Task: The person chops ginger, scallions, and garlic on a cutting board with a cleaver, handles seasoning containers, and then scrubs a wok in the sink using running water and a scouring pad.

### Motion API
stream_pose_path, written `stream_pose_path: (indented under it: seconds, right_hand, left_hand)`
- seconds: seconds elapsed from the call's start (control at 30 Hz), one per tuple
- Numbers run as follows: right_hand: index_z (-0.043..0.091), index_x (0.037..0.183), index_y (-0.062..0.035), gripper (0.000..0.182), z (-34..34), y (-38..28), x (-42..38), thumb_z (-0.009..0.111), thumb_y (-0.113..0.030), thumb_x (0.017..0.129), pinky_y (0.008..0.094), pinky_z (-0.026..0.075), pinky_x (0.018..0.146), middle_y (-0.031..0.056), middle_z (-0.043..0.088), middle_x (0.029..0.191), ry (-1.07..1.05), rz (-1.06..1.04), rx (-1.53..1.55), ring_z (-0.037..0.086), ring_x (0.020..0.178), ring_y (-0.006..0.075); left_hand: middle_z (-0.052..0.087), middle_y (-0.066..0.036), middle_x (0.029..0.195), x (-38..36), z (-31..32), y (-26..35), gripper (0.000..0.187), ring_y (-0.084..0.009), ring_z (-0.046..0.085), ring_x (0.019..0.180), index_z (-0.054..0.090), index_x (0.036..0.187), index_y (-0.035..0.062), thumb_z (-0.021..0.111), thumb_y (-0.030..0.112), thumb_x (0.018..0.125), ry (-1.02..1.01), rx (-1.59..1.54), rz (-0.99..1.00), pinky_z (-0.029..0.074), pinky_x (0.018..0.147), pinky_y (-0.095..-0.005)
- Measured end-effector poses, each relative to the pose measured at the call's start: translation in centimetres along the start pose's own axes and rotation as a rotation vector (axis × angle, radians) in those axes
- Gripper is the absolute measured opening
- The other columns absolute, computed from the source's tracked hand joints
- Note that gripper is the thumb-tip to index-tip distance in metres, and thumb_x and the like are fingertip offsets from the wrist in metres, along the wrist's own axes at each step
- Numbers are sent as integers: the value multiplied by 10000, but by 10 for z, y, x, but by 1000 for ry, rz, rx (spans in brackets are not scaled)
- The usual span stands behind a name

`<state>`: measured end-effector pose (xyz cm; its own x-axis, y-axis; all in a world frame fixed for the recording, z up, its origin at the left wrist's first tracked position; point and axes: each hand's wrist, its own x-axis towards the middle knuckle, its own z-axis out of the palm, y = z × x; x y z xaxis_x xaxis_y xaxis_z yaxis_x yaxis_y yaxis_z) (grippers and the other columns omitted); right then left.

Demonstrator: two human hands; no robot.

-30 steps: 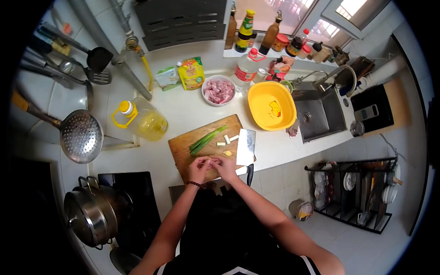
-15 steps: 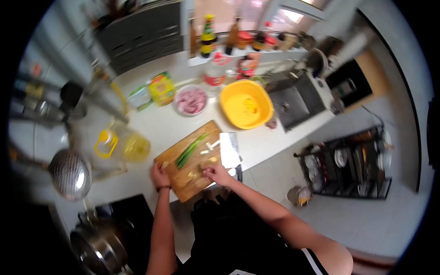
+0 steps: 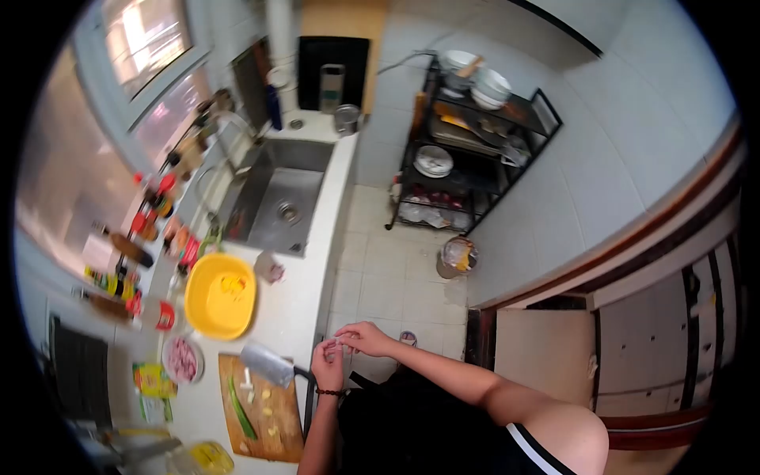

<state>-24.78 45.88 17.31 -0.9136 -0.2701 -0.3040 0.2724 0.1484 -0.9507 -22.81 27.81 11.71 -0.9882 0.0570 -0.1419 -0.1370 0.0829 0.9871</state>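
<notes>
Both of my hands meet off the counter's front edge, above the floor. My left hand [image 3: 327, 362], with a beaded bracelet at the wrist, has its fingers curled in. My right hand [image 3: 366, 339] pinches against it from the right; something small and pale seems to be between the fingertips, too small to name. Nearby on the counter lies the cutting board [image 3: 286, 423], holding a green scallion [image 3: 240, 410], white stalk pieces [image 3: 248, 385] and pale yellow slices [image 3: 267, 411]. A cleaver [image 3: 267, 364] rests across the board's upper edge.
A yellow basin [image 3: 207, 317] and a bowl of meat [image 3: 182, 360] stand on the counter [image 3: 297, 305]. Beyond is the sink [image 3: 273, 206]. Bottles line the window ledge. A black shelf rack [image 3: 467, 158] and a bin [image 3: 457, 257] stand across the floor.
The view has swung right, towards the sink and rack. My hands have left the cutting board and come together beyond the counter's edge.
</notes>
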Motion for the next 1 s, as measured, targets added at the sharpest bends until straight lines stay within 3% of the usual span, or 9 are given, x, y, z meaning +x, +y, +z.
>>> stream_pose_path:
  seconds: [0.13, 0.4, 0.73, 0.87, 1.0]
  right_hand:
    - [659, 1236, -8, 288, -113, 39, -41, 610, -190, 1019, 274, 569, 674, 91, 728, 1026, 200, 25, 189, 700, 797, 132]
    - [665, 1223, -20, 268, -270, 82, -131, 623, -184, 1014, 258, 559, 664, 83, 732, 1038, 463, 7, 337, 708, 807, 134]
    - [656, 1206, -5, 244, -362, 117, -148, 615, -153, 1016, 260, 568, 651, 63, 734, 995, 675, 59, 415, 712, 789, 130]
    - [656, 1201, -2, 246, -421, 106, -133, 605, -166, 1024, 270, 575, 666, 65, 734, 986, 751, 42, 354, 713, 781, 137]
    - [660, 1196, 3, 261, -480, 79, -118, 601, -189, 1029, 282, 580, 682, 76, 734, 993, 798, 59, 354, 724, 810, 151]
  left_hand:
    - [705, -66, 1018, 39, 113, 50, 224, -113, 660, 866, 668, 1138, 31, 711, 118, 936, -202, 168, 34, 524, 693, -256]
    - [740, -69, 980, 67, 316, 58, 235, -120, 663, 840, 670, 1147, 24, 710, 115, 934, -582, 127, 50, 533, 737, -272]
    - [724, -101, 1023, 120, 444, 51, 252, -151, 708, 874, 660, 1169, 9, 690, 143, 958, -829, 111, -85, 557, 799, -289]
    - [737, -109, 1020, 171, 500, 48, 264, -174, 721, 892, 658, 1178, -1, 685, 156, 968, -908, 93, 23, 564, 797, -297]
    - [740, -49, 989, 206, 550, 104, 231, -110, 694, 876, 663, 1187, 39, 659, 171, 997, -986, 85, -19, 525, 735, -243]
